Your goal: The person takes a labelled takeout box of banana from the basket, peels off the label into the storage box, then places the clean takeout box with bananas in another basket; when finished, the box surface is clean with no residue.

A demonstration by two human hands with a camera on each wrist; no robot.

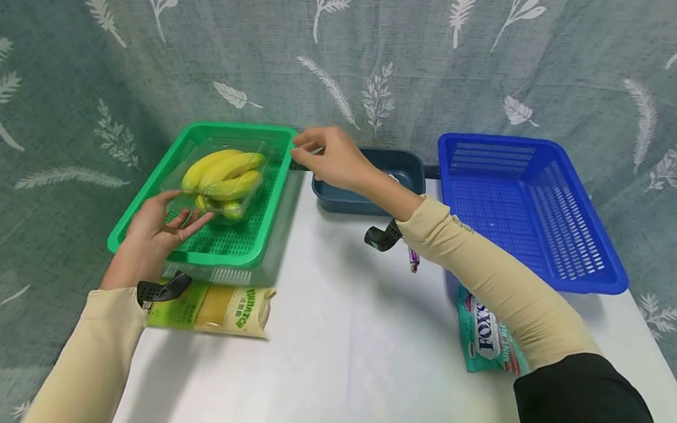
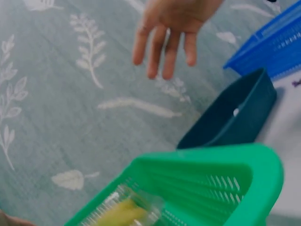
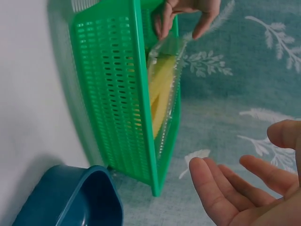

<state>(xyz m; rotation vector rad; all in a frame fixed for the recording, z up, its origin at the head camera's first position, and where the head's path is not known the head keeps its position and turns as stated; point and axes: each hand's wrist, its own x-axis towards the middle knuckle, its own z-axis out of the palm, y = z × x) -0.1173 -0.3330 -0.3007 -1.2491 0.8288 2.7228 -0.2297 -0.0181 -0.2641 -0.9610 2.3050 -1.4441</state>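
Note:
Yellow bananas (image 1: 228, 173) in a clear plastic package lie inside the green basket (image 1: 265, 227), at the left in the head view. My left hand (image 1: 161, 227) is at the basket's near left side, thumb and fingers spread apart, fingertips right at the package's near edge. From the right wrist view, that hand (image 3: 188, 12) shows over the end of the package. My right hand (image 1: 332, 155) hovers in the air over the small dark blue bin (image 1: 347, 202), near the green basket's right rim. Its fingers are loosely bent and hold nothing.
A blue basket (image 1: 537, 284) stands at the right. In front of it lies a teal FOX'S bag (image 1: 485, 341), partly behind my right sleeve. A pasta pack (image 1: 234, 307) lies before the green basket. One small purple wrapper (image 1: 414, 261) lies mid-table. Patterned cloth (image 1: 254, 59) hangs behind.

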